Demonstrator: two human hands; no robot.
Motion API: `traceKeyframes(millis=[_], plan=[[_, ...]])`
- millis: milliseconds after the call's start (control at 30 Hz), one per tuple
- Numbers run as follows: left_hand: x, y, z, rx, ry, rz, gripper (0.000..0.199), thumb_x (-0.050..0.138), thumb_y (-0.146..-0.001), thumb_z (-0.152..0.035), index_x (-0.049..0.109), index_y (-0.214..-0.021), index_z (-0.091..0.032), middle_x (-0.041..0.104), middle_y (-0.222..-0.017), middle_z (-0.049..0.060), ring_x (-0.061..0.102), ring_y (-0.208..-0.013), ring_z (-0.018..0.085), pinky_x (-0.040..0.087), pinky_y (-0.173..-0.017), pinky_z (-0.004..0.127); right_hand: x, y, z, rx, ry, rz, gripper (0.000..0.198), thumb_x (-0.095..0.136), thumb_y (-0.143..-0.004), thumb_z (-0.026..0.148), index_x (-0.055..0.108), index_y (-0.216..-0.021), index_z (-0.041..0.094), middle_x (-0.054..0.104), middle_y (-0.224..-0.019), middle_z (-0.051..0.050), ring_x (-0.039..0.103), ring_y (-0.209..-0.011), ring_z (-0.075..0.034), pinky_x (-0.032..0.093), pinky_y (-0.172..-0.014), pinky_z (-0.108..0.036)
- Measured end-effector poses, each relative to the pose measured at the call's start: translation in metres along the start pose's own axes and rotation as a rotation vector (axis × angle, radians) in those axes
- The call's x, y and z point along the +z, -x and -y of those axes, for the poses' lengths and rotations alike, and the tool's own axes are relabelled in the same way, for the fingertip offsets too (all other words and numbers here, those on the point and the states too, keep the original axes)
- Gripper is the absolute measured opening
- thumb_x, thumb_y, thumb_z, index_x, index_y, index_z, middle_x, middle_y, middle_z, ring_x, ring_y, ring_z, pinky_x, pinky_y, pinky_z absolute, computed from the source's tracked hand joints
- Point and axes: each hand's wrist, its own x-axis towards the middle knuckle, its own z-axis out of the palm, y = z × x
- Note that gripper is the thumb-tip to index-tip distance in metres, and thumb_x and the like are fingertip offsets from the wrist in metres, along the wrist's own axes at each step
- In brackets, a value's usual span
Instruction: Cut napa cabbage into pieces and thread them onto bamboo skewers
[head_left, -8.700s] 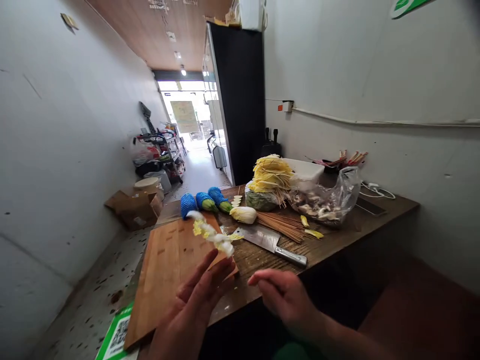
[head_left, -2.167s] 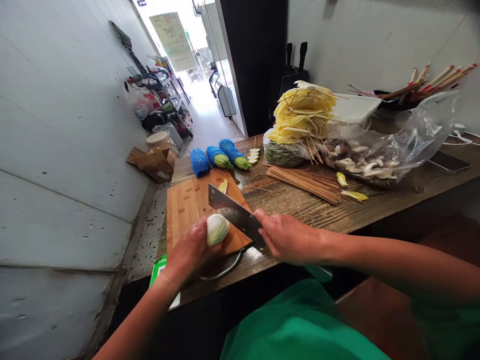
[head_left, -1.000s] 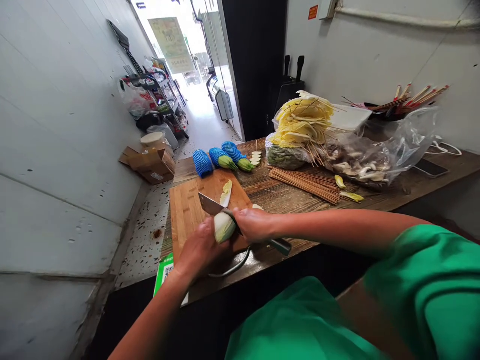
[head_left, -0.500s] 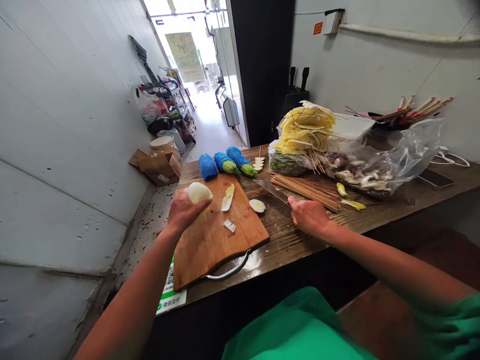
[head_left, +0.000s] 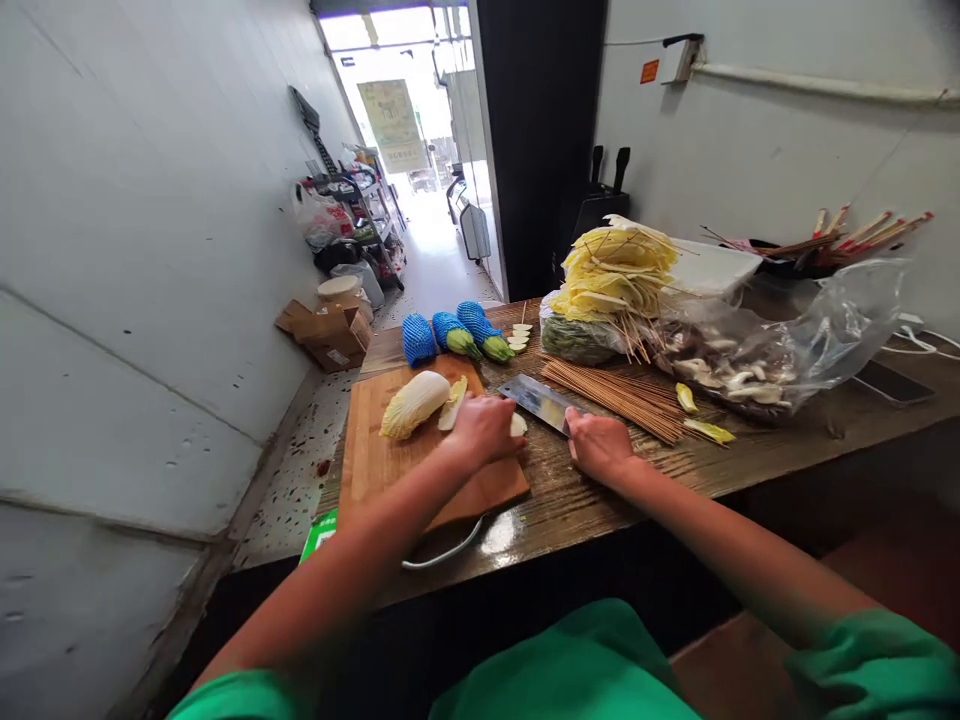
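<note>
A small napa cabbage [head_left: 416, 404] lies on its side on the wooden cutting board [head_left: 367, 440]. My left hand [head_left: 484, 432] is over the board's right part, fingers curled at a pale cut slice of cabbage base [head_left: 518, 425], which they partly hide. A loose cabbage leaf [head_left: 454, 402] lies between the cabbage and this hand. My right hand [head_left: 600, 445] is closed around the handle of a cleaver [head_left: 538, 402], its blade low over the table and pointing left, to the right of the board.
Zucchini in blue foam nets [head_left: 450, 335] lie behind the board, near skewered white slices [head_left: 519, 337]. Wooden skewers [head_left: 615, 395] lie beyond the cleaver. A pile of skewered cabbage leaves [head_left: 619, 270], a bag of mushrooms [head_left: 739, 370] and a phone [head_left: 892, 382] are farther right.
My left hand has put the cabbage down on the board and moved right to the cut slice. My right hand still holds the cleaver, its blade now turned flatter.
</note>
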Motion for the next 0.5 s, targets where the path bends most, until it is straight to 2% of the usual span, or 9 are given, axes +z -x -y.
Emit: traceKeyframes(millis=[67, 133, 200, 300, 367, 400, 500], plan=[[0.015, -0.003, -0.018, -0.081, 0.042, -0.029, 0.026, 0.063, -0.069, -0.035, 0.065, -0.076, -0.010, 0.068, -0.083, 0.015, 0.062, -0.088, 0.029, 0.041, -0.077, 0.041, -0.001, 0.000, -0.004, -0.041, -0.008, 0.017, 0.034, 0.044, -0.085, 0.025, 0.048, -0.116, 0.013, 0.066, -0.096, -0.014, 0.063, -0.087, -0.022, 0.042, -0.068, -0.027], [0.022, -0.007, -0.027, -0.153, 0.089, -0.072, 0.025, 0.053, -0.078, -0.027, 0.064, -0.067, -0.008, 0.068, -0.079, 0.015, 0.062, -0.087, 0.028, 0.042, -0.068, 0.036, -0.001, 0.001, -0.008, -0.081, -0.037, 0.031, 0.037, 0.046, -0.083, 0.030, 0.049, -0.116, 0.015, 0.066, -0.099, -0.012, 0.062, -0.089, -0.022, 0.041, -0.070, -0.027], [0.020, -0.009, -0.028, -0.205, 0.152, -0.113, 0.027, 0.049, -0.080, -0.023, 0.064, -0.063, -0.008, 0.069, -0.077, 0.016, 0.063, -0.084, 0.028, 0.042, -0.062, 0.035, 0.000, 0.003, -0.011, -0.109, -0.061, 0.016, 0.043, 0.047, -0.083, 0.031, 0.045, -0.122, 0.014, 0.064, -0.103, -0.012, 0.061, -0.092, -0.022, 0.041, -0.073, -0.027], [0.003, 0.002, -0.019, -0.237, 0.278, -0.179, 0.022, 0.054, -0.076, -0.022, 0.064, -0.061, -0.009, 0.069, -0.074, 0.017, 0.065, -0.077, 0.028, 0.045, -0.060, 0.034, 0.007, 0.011, -0.012, -0.132, -0.025, -0.064, 0.045, 0.045, -0.085, 0.030, 0.043, -0.125, 0.011, 0.062, -0.108, -0.015, 0.059, -0.094, -0.024, 0.041, -0.075, -0.029], [-0.012, 0.025, -0.002, -0.243, 0.380, -0.239, 0.027, 0.050, -0.079, -0.026, 0.066, -0.067, -0.009, 0.069, -0.075, 0.016, 0.065, -0.074, 0.025, 0.047, -0.061, 0.032, 0.014, 0.021, -0.011, -0.125, 0.011, -0.143, 0.042, 0.043, -0.087, 0.029, 0.046, -0.124, 0.009, 0.061, -0.106, -0.016, 0.058, -0.093, -0.025, 0.041, -0.077, -0.031], [-0.019, 0.043, 0.010, -0.248, 0.434, -0.275, 0.033, 0.042, -0.084, -0.029, 0.066, -0.075, -0.008, 0.069, -0.078, 0.014, 0.066, -0.074, 0.023, 0.048, -0.061, 0.029, 0.019, 0.027, -0.010, -0.115, 0.024, -0.200, 0.041, 0.042, -0.087, 0.029, 0.047, -0.122, 0.009, 0.061, -0.106, -0.016, 0.057, -0.094, -0.026, 0.041, -0.079, -0.032], [-0.028, 0.120, 0.060, -0.320, 0.573, -0.353, 0.052, 0.016, -0.092, -0.035, 0.059, -0.104, -0.008, 0.069, -0.088, 0.011, 0.066, -0.070, 0.016, 0.051, -0.056, 0.025, 0.036, 0.050, -0.005, -0.127, 0.023, -0.366, 0.040, 0.039, -0.089, 0.029, 0.048, -0.121, 0.007, 0.057, -0.110, -0.018, 0.052, -0.101, -0.027, 0.036, -0.089, -0.035]])
